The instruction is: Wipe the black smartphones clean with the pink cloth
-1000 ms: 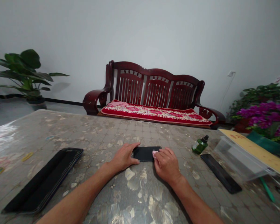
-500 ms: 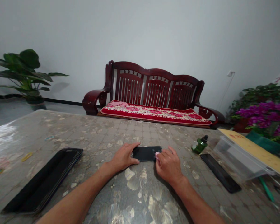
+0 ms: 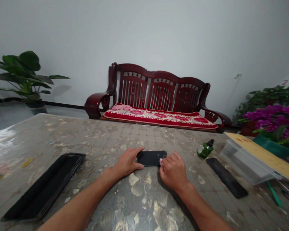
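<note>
A dark smartphone (image 3: 149, 158) lies flat on the patterned tabletop, its long side running left to right. My left hand (image 3: 128, 161) grips its left end, thumb at the near corner and fingers at the far one. Between the closed fingers of my right hand (image 3: 173, 169) is a small pink cloth (image 3: 161, 161), pressed against the phone's right end. Most of the cloth and that end of the phone are hidden by the hand.
A large black tablet (image 3: 44, 186) lies to the left, near a yellow band (image 3: 27, 162). On the right are a green spray bottle (image 3: 205, 149), another black phone (image 3: 227, 178), a clear plastic box (image 3: 248, 163) and a green-handled tool (image 3: 274, 193). A wooden bench (image 3: 154, 75) stands beyond the table (image 3: 98, 131).
My right hand and the pink cloth have shifted very slightly left on the phone. The left hand and the phone stay in place.
</note>
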{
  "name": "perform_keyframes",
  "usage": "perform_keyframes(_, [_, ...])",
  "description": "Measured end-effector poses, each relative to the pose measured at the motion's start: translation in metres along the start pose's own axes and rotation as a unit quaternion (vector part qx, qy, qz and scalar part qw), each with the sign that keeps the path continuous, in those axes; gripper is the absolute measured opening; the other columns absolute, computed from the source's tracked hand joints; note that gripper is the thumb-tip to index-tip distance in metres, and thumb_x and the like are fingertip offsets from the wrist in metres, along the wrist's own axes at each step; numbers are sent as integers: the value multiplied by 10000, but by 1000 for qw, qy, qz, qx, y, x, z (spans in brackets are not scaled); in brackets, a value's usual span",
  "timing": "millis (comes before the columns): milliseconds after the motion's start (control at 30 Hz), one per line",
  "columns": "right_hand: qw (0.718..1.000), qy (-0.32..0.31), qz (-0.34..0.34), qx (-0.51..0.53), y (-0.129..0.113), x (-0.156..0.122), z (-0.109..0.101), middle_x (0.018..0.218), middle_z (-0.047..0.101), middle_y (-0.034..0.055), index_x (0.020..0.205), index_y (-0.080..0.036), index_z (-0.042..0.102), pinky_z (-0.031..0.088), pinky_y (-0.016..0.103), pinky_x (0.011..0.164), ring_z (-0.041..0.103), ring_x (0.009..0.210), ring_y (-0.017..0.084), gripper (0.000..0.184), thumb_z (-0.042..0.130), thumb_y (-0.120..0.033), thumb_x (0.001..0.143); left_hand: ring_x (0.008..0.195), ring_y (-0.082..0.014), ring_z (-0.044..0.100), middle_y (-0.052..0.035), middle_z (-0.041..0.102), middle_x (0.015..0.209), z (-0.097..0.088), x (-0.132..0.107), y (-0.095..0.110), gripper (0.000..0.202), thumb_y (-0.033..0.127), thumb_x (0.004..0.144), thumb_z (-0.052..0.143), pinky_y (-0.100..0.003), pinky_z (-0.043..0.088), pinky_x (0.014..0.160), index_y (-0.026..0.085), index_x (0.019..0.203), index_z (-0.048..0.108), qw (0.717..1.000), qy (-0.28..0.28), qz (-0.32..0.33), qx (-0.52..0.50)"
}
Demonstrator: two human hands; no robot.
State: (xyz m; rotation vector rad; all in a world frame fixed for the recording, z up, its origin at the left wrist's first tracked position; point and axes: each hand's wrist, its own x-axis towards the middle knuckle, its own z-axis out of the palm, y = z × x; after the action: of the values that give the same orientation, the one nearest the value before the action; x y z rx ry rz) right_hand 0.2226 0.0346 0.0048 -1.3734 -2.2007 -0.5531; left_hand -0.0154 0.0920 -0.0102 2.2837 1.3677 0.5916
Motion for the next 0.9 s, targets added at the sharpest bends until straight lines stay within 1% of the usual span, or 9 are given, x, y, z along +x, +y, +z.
perform_keyframes(200, [994, -13, -89, 64, -22, 3, 5, 838, 694, 68, 899, -186, 680, 326, 395, 1107, 611, 890, 218, 174, 530, -121, 841, 1169, -335, 576, -139, 646, 1293, 3, 1, -1, 796, 285, 710, 808, -423, 450, 1011, 152, 1433, 503, 1000, 5, 10, 4])
perform_keyframes(267, [992, -14, -97, 78, -24, 3, 5, 878, 710, 60, 929, -195, 680, 312, 396, 1116, 613, 916, 213, 181, 530, -126, 855, 1173, -329, 572, -136, 640, 1312, 2, 1, -1, 798, 275, 709, 808, -423, 444, 1020, 148, 1434, 499, 1000, 3, 13, 2])
perform_keyframes(400, [998, -12, -37, 48, -10, 2, 7, 824, 714, 52, 902, -211, 690, 321, 426, 1088, 619, 896, 227, 130, 586, -153, 849, 1189, -324, 567, -123, 635, 1324, 1, 1, 0, 794, 285, 718, 799, -418, 445, 1018, 173, 1441, 491, 1000, -1, 5, -4])
perform_keyframes(500, [1000, -11, 5, 24, -1, 3, 10, 836, 720, 62, 917, -204, 695, 336, 435, 1063, 630, 894, 231, 132, 579, -153, 881, 1187, -330, 574, -115, 644, 1307, 0, 1, 0, 798, 296, 711, 801, -420, 450, 1012, 198, 1440, 493, 1000, -2, -2, -5])
perform_keyframes(567, [999, -11, -3, 37, -3, 5, 14, 889, 732, 63, 965, -201, 691, 342, 426, 1061, 638, 936, 228, 163, 541, -153, 926, 1190, -335, 576, -110, 641, 1317, 0, 2, 1, 802, 296, 698, 810, -426, 445, 1020, 209, 1433, 501, 1000, -1, -2, -6])
perform_keyframes(633, [996, -17, -32, 78, -9, 8, 17, 962, 740, 57, 1040, -202, 678, 351, 400, 1062, 640, 991, 214, 196, 509, -149, 956, 1194, -339, 575, -109, 639, 1329, 0, 2, 1, 809, 294, 685, 821, -433, 438, 1030, 209, 1427, 507, 1000, -3, -4, -4])
perform_keyframes(700, [990, -28, -63, 125, -15, 11, 19, 1037, 741, 48, 1112, -212, 660, 361, 374, 1061, 637, 1032, 196, 222, 501, -151, 969, 1199, -336, 573, -105, 637, 1337, 0, 3, 2, 815, 289, 679, 828, -435, 432, 1039, 208, 1424, 508, 1000, -5, -5, -3])
perform_keyframes(767, [986, -36, -74, 148, -17, 12, 19, 1067, 742, 40, 1123, -232, 660, 360, 373, 1064, 637, 1046, 189, 224, 512, -164, 970, 1203, -328, 570, -101, 636, 1342, 0, 3, 1, 816, 287, 682, 830, -428, 430, 1041, 205, 1426, 504, 1000, -6, -3, -2])
perform_keyframes(900, [994, -28, -11, 104, -4, 10, 20, 999, 757, 40, 1047, -250, 696, 352, 418, 1055, 642, 1025, 222, 197, 571, -162, 923, 1190, -331, 575, -112, 641, 1330, 1, 3, 0, 823, 301, 690, 828, -429, 444, 1022, 184, 1434, 497, 1000, -3, 1, 0])
